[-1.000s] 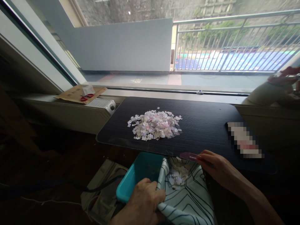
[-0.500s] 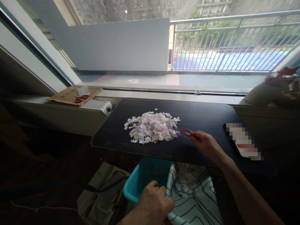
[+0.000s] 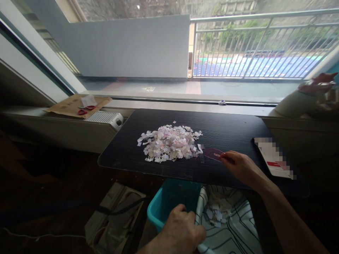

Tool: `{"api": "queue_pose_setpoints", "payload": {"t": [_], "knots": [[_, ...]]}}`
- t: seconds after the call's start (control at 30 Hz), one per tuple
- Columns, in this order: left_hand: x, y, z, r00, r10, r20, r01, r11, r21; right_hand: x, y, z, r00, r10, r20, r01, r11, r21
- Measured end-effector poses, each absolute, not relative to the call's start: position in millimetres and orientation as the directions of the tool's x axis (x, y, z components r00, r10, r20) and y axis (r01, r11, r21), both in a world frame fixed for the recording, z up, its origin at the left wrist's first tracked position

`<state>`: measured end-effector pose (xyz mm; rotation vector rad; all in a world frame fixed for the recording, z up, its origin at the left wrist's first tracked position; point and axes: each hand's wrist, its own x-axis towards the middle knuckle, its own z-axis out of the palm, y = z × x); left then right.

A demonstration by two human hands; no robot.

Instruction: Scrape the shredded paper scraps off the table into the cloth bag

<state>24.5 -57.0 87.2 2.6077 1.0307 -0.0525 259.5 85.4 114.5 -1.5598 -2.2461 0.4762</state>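
A heap of small cut paper pieces (image 3: 169, 143), white and pale pink, lies on the black table (image 3: 222, 130). My right hand (image 3: 242, 165) pinches a thin see-through pinkish plastic piece (image 3: 213, 153) by its end, low over the tabletop. The plastic's far tip is beside the heap's right edge, near a few stray bits. Below the table's front edge, my left hand (image 3: 182, 227) is closed on the rim of a white bin with black lines (image 3: 233, 234). Inside that bin lie more paper scraps (image 3: 216, 208). A turquoise bin (image 3: 156, 211) stands against its left side.
A phone-like slab (image 3: 274, 158), partly pixelated, lies at the table's right. On the left sill, red-handled scissors (image 3: 87, 110) rest on a brown envelope (image 3: 65, 106), beside a white radiator (image 3: 104, 118). A cardboard box (image 3: 113, 218) sits on the floor. A window runs behind the table.
My right hand and the plastic piece have moved a little right, and some paper bits now lie apart by the tip. Both bins and my left hand have shifted right. The view moved slightly.
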Motion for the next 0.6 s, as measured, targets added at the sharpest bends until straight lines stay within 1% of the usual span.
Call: {"api": "queue_pose_setpoints", "payload": {"t": [0.23, 0.37, 0.53, 0.6], "knots": [[31.1, -52.6, 86.7, 0.735, 0.649, -0.196, 0.675, -0.674, 0.299, 260.3, 75.1, 109.1, -0.355, 0.929, 0.103, 0.747, 0.348, -0.567], [32.6, -52.0, 87.0, 0.744, 0.636, -0.205, 0.666, -0.684, 0.296, 260.0, 61.5, 107.9, -0.395, 0.918, 0.041, 0.748, 0.347, -0.565], [34.7, -50.9, 87.8, 0.738, 0.648, -0.186, 0.669, -0.669, 0.325, 257.7, 31.1, 117.7, -0.468, 0.882, -0.046, 0.697, 0.337, -0.633], [35.2, -48.9, 89.9, 0.744, 0.639, -0.194, 0.662, -0.666, 0.346, 255.0, 28.4, 119.0, -0.488, 0.872, -0.046, 0.681, 0.346, -0.645]]}}
